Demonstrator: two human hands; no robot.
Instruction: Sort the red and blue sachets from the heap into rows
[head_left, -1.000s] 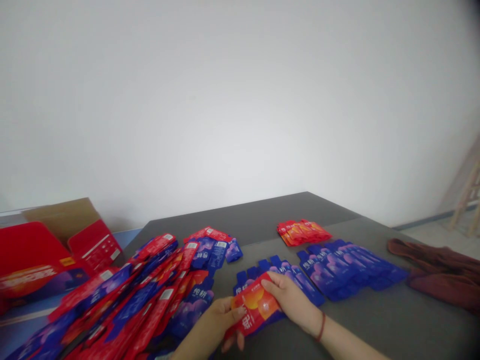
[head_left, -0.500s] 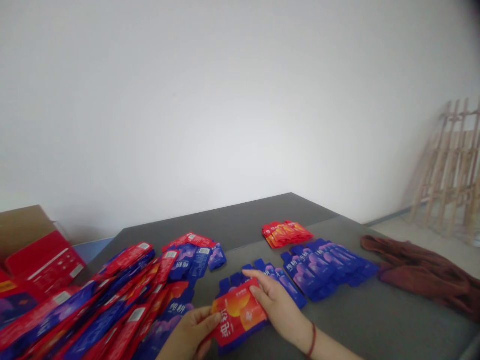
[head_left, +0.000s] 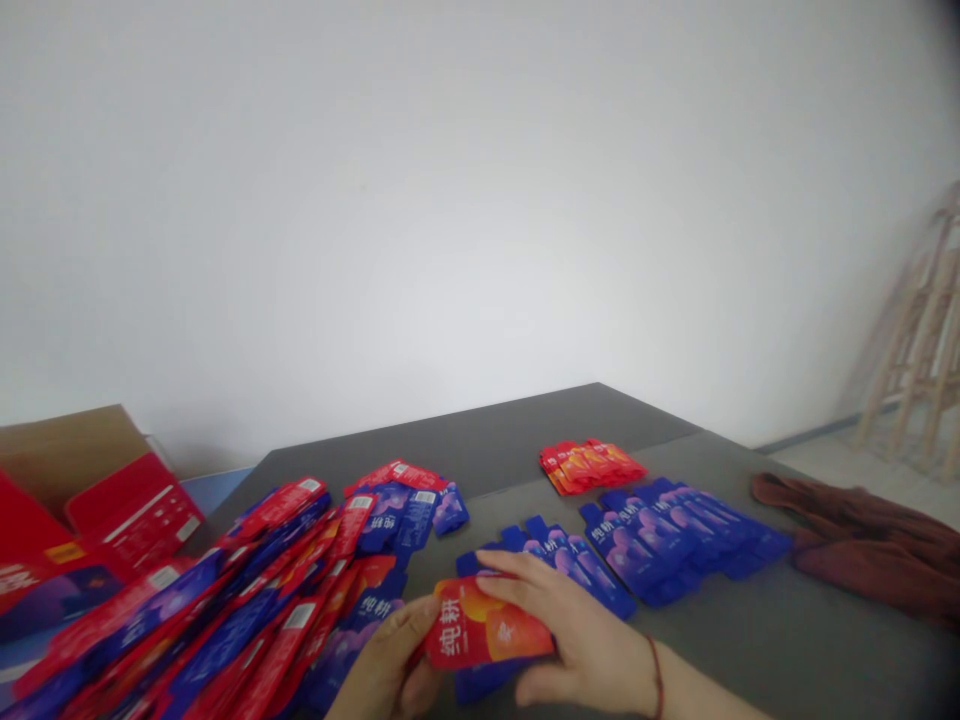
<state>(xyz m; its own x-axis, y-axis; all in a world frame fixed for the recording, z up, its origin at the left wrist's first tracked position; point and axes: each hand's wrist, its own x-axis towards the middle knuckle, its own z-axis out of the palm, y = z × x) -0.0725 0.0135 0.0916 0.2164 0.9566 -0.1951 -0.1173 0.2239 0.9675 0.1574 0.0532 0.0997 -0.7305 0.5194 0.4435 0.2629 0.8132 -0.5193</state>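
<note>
– What's worn on the right hand [head_left: 581,640]?
– 1 thin, dark-red wristband [head_left: 657,678], low in the frame, right of centre; its surface is too blurred to make out.
– And the left hand [head_left: 396,655]?
– Bare, at bottom centre. What shows of both forearms [head_left: 705,692] is bare too.

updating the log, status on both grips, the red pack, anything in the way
Left grip holding red pack by its left end; right grip spread at its right end. Lettered face showing. Blue packs close behind; brown cloth off right.
</note>
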